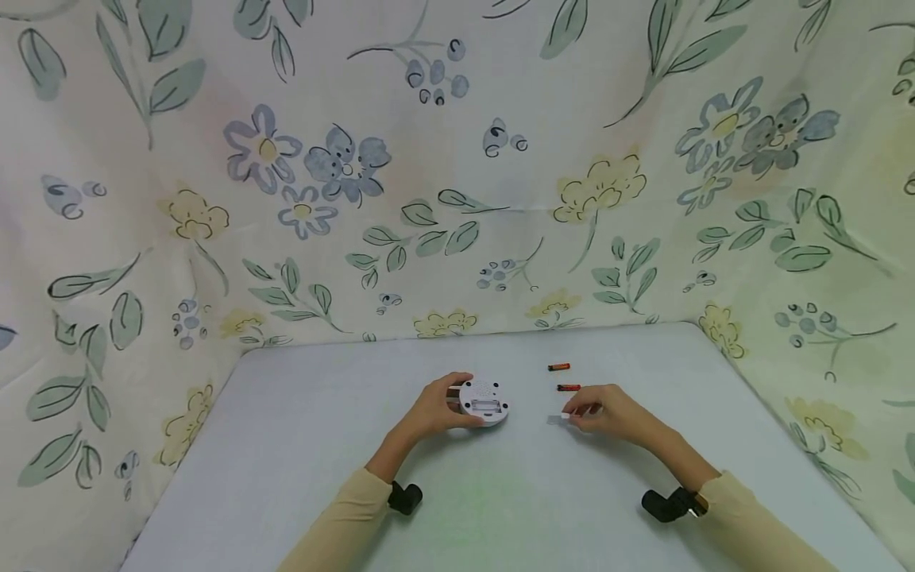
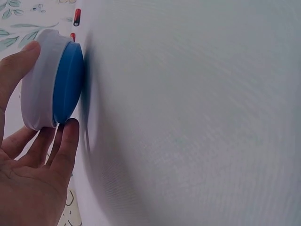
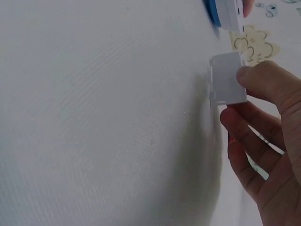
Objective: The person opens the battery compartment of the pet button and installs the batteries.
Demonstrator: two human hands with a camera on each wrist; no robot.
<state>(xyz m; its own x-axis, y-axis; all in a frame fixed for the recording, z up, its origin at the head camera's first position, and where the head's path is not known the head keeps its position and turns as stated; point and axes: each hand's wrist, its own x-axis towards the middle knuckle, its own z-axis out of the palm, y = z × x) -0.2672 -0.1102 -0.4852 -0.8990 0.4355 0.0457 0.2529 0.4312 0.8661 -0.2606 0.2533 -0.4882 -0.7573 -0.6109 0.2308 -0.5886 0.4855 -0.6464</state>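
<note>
A round white device (image 1: 484,400) with a blue underside (image 2: 68,81) lies face down on the grey table (image 1: 322,445), its battery bay open on top. My left hand (image 1: 434,411) grips its left rim between thumb and fingers (image 2: 66,146). My right hand (image 1: 606,413) pinches a small white battery cover (image 3: 228,77) by one end, holding it just above the table to the right of the device (image 3: 225,12). Two small orange-and-black batteries (image 1: 559,367) (image 1: 569,388) lie on the table just beyond my right hand.
Floral cloth (image 1: 457,183) walls the table in at the back and on both sides. A black wrist camera mount (image 1: 404,498) sits on each forearm. Bare table lies in front of both hands.
</note>
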